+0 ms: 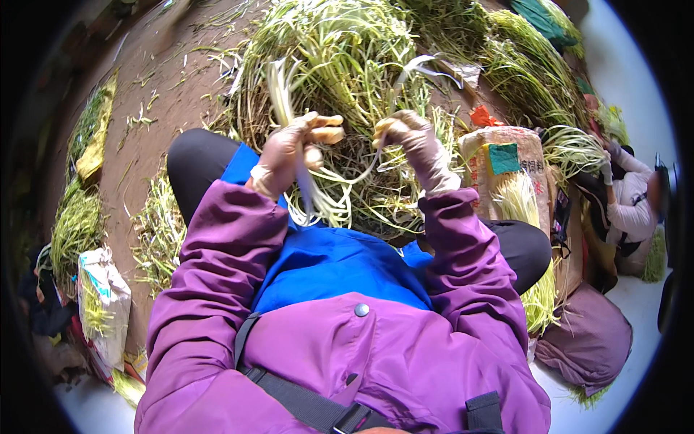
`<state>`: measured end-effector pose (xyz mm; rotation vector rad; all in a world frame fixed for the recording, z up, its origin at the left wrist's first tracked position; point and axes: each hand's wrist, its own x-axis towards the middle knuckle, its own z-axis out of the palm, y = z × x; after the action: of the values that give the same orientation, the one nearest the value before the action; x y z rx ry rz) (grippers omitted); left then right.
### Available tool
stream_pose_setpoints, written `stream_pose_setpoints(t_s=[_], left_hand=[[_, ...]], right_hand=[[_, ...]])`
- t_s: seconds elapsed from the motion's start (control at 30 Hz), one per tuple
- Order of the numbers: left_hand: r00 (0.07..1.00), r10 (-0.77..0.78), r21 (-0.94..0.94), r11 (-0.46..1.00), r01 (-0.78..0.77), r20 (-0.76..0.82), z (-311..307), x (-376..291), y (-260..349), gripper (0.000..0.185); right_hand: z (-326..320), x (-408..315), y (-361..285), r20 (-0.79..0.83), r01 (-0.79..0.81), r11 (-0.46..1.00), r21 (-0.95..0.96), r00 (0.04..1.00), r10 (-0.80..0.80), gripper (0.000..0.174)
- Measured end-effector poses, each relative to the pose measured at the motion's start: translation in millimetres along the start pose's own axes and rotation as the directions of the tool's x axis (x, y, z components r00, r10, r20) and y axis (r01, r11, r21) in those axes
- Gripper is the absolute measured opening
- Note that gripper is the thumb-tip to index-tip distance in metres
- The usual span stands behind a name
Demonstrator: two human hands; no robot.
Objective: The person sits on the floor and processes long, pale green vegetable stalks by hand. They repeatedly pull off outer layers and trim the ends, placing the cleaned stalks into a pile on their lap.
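My left hand (293,149), in a thin pale glove, is closed around a small bunch of long pale stalks (281,97), perhaps garlic chives. One end of the bunch points up past the hand, and the other hangs down over the blue apron (336,266). My right hand (412,142), gloved as well, pinches a single pale stalk (379,154) between thumb and fingers. It curves down and left toward the bunch. Both hands are over the near edge of a large heap of green and yellow stalks (331,49).
A printed feed sack (471,141) with a pale bundle (518,195) against it stands to my right. Beyond it a person (631,200) handles stalks. More stalks (531,76) lie at the upper right. On the left are a white bag (111,309) and brown floor (130,163) with scattered scraps.
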<state>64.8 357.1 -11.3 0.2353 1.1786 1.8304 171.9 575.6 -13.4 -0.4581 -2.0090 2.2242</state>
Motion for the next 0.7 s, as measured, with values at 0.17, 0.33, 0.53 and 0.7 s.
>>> stream_pose_setpoints(t_s=[0.17,0.33,0.53,0.7], left_hand=[[0.989,0.145,0.002,0.989,-0.145,-0.024,3,16,-25,0.054],[0.993,-0.030,-0.128,0.991,0.045,0.114,-3,16,-22,0.052],[0.995,-0.084,-0.292,0.952,0.097,0.056,7,5,-9,0.036],[0.958,-0.203,-0.326,0.909,0.261,0.201,16,3,-15,0.036]], right_hand=[[63,-17,4,0.156,0.161,0.719,-0.676,0.985,-0.074,0.024],[59,-13,-13,0.278,0.133,0.772,-0.622,0.959,0.059,0.026],[20,25,-28,0.048,0.018,0.935,-0.353,0.999,-0.001,0.041],[43,48,-13,0.307,0.180,0.968,-0.177,0.944,-0.120,0.032]])
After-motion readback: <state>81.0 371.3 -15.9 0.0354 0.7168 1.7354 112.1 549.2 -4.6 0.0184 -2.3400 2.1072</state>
